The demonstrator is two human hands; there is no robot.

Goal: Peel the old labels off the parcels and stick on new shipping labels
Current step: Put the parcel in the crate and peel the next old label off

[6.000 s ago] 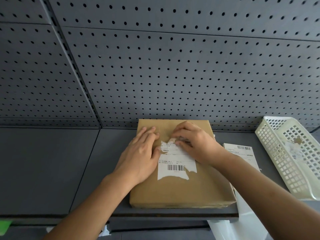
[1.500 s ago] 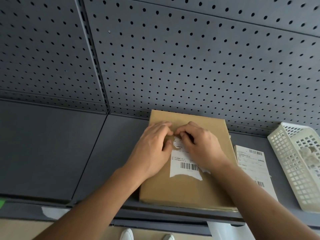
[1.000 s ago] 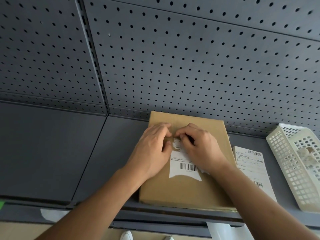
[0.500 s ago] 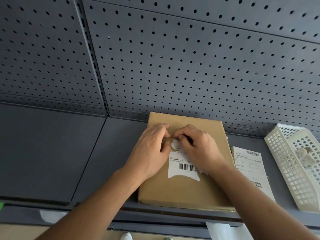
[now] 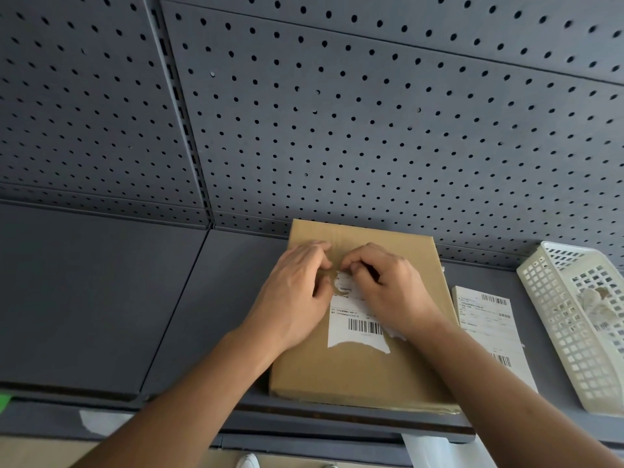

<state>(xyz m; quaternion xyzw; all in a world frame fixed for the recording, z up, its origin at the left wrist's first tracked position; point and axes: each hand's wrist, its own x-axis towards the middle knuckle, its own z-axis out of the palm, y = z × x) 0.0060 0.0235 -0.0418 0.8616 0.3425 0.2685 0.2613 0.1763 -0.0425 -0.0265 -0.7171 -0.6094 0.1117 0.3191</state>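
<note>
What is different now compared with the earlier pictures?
The left hand, flat on the parcel six seconds ago, has curled its fingers at the torn top of the old label, beside the right hand that keeps picking there. The old label stays mostly stuck; parcel, new label sheet and basket have not moved.

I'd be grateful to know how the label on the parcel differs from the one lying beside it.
The old label is torn and ragged; the loose label is a whole rectangle. The old label sticks to the parcel, with the left hand and right hand at its top; the loose label lies untouched on the shelf. Both are white with barcodes.
</note>
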